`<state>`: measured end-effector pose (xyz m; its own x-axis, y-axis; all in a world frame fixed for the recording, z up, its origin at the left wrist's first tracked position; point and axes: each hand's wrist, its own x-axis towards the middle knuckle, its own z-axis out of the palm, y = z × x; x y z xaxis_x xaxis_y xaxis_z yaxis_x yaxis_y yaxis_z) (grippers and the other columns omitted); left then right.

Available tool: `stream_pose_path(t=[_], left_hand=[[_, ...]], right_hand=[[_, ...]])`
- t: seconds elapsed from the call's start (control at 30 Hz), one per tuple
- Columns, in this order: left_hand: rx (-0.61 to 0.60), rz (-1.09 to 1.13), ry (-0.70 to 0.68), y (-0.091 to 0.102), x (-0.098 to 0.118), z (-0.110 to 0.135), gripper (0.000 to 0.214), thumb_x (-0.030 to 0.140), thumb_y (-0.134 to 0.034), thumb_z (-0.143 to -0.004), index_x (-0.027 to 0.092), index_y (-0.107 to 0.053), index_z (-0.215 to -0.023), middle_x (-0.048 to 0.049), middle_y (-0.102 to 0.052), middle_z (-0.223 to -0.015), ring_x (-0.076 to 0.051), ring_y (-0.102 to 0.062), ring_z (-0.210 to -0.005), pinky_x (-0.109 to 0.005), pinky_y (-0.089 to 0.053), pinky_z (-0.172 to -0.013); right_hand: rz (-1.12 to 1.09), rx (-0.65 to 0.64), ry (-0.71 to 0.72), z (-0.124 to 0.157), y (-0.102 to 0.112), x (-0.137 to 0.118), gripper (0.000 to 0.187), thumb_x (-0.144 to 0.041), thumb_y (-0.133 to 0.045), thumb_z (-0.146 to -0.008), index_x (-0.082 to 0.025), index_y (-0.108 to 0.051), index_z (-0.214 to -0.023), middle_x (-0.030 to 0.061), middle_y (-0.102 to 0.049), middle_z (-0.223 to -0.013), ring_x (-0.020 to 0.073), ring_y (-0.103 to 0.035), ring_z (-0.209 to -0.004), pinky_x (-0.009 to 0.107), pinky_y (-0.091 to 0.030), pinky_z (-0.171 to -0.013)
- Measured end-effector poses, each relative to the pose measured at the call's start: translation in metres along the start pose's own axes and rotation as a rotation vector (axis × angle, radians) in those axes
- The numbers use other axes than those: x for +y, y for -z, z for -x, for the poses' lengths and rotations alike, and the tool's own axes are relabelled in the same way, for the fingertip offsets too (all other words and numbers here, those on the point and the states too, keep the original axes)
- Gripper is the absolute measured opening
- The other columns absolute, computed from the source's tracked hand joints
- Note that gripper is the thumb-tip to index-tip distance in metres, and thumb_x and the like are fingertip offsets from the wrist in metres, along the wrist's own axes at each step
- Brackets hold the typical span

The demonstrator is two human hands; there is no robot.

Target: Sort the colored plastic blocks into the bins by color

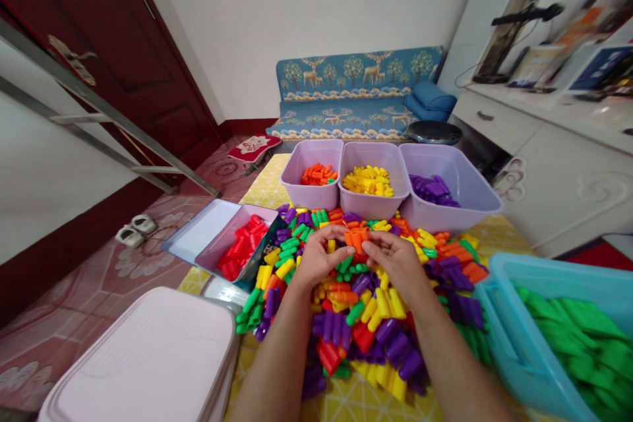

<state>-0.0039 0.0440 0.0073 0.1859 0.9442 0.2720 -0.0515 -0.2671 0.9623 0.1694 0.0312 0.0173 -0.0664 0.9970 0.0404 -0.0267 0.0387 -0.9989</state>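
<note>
Orange piece [357, 241] apart from bin walls [372, 206]

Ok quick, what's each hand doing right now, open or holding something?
Left hand: closed, fingertips holding an orange piece.
Right hand: closed, fingertips on the same orange piece.

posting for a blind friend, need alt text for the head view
A person's left hand and right hand hold an orange piece over a multicoloured pile on a yellow cloth. Around it, five bins hold mainly red, orange, yellow, purple or green pieces.
</note>
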Motion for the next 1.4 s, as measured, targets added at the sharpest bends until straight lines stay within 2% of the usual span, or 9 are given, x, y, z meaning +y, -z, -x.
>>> stream_pose_path(t=[0.27,0.47,0.57,0.77,0.93,1.07,1.17,1.3,1.4], left_hand=[[-0.027,0.023,0.002,0.002,-0.007,-0.002,0.027,0.032,-0.074,-0.073,0.014,-0.070,-0.092,-0.0062,-0.070,-0.092,-0.020,-0.064,-0.088,-0.031,-0.048,-0.086],[0.054,0.080,0.021,0.001,-0.007,-0.004,0.027,0.031,-0.075,-0.072,0.015,-0.068,-0.093,-0.0059,-0.071,-0.094,-0.017,-0.064,-0.087,-0.029,-0.048,-0.085],[0.163,0.170,0.052,0.000,-0.004,-0.006,0.031,0.032,-0.078,-0.069,0.015,-0.068,-0.093,-0.0048,-0.073,-0.088,-0.016,-0.066,-0.081,-0.028,-0.050,-0.080],[0.552,0.464,0.130,0.007,0.013,-0.024,0.038,0.036,-0.083,-0.059,0.014,-0.066,-0.085,0.0010,-0.068,-0.072,-0.007,-0.061,-0.057,-0.019,-0.050,-0.064],[0.693,0.744,0.208,0.021,0.030,-0.059,0.019,0.023,-0.074,-0.072,0.014,-0.060,-0.081,0.0019,-0.066,-0.068,-0.006,-0.063,-0.060,-0.020,-0.051,-0.070],[0.672,0.684,0.246,0.027,0.036,-0.082,0.008,0.008,-0.064,-0.078,0.010,-0.059,-0.084,-0.0004,-0.066,-0.066,-0.008,-0.065,-0.060,-0.027,-0.053,-0.078],[0.604,0.582,0.244,0.028,0.037,-0.085,0.017,0.005,-0.062,-0.076,0.008,-0.060,-0.093,-0.0063,-0.070,-0.079,-0.012,-0.069,-0.069,-0.031,-0.053,-0.083],[0.506,0.313,0.179,0.026,0.032,-0.068,0.029,0.015,-0.064,-0.075,0.013,-0.065,-0.103,-0.0079,-0.072,-0.099,-0.015,-0.069,-0.081,-0.031,-0.052,-0.083],[0.406,-0.039,0.117,0.023,0.018,-0.047,0.024,0.021,-0.064,-0.075,0.015,-0.071,-0.097,-0.0082,-0.074,-0.094,-0.021,-0.068,-0.089,-0.037,-0.051,-0.088]], right_hand=[[-0.021,0.022,0.012,0.000,-0.003,0.001,0.036,-0.035,-0.072,-0.072,-0.018,-0.067,-0.104,0.0002,-0.067,-0.073,0.0112,-0.059,-0.056,0.024,-0.050,-0.056],[-0.020,0.003,0.011,0.000,-0.005,0.001,0.038,-0.035,-0.070,-0.074,-0.018,-0.064,-0.107,0.0021,-0.068,-0.079,0.0114,-0.061,-0.057,0.025,-0.051,-0.057],[0.008,0.012,0.001,0.000,-0.004,0.003,0.038,-0.037,-0.069,-0.074,-0.017,-0.065,-0.106,0.0036,-0.068,-0.077,0.0134,-0.062,-0.059,0.027,-0.052,-0.058],[0.005,0.044,-0.022,0.000,-0.005,0.000,0.039,-0.040,-0.070,-0.069,-0.016,-0.067,-0.099,0.0055,-0.070,-0.078,0.0157,-0.064,-0.063,0.030,-0.055,-0.063],[-0.003,0.056,-0.043,0.001,-0.005,-0.003,0.037,-0.039,-0.072,-0.066,-0.016,-0.068,-0.095,0.0055,-0.070,-0.077,0.0153,-0.064,-0.060,0.031,-0.055,-0.062],[0.013,0.046,-0.036,0.001,-0.004,-0.004,0.039,-0.040,-0.071,-0.068,-0.015,-0.067,-0.097,0.0060,-0.071,-0.078,0.0150,-0.064,-0.062,0.030,-0.055,-0.063],[0.029,0.055,-0.035,0.001,-0.003,-0.003,0.039,-0.042,-0.070,-0.069,-0.016,-0.068,-0.098,0.0066,-0.071,-0.079,0.0159,-0.064,-0.062,0.031,-0.055,-0.063],[0.086,0.088,-0.010,-0.001,-0.001,0.002,0.036,-0.041,-0.068,-0.071,-0.017,-0.068,-0.098,0.0071,-0.072,-0.083,0.0189,-0.066,-0.068,0.034,-0.056,-0.066],[0.234,0.158,0.065,-0.003,0.006,0.009,0.032,-0.039,-0.064,-0.075,-0.017,-0.069,-0.098,0.0082,-0.072,-0.089,0.0221,-0.067,-0.079,0.038,-0.055,-0.076]])
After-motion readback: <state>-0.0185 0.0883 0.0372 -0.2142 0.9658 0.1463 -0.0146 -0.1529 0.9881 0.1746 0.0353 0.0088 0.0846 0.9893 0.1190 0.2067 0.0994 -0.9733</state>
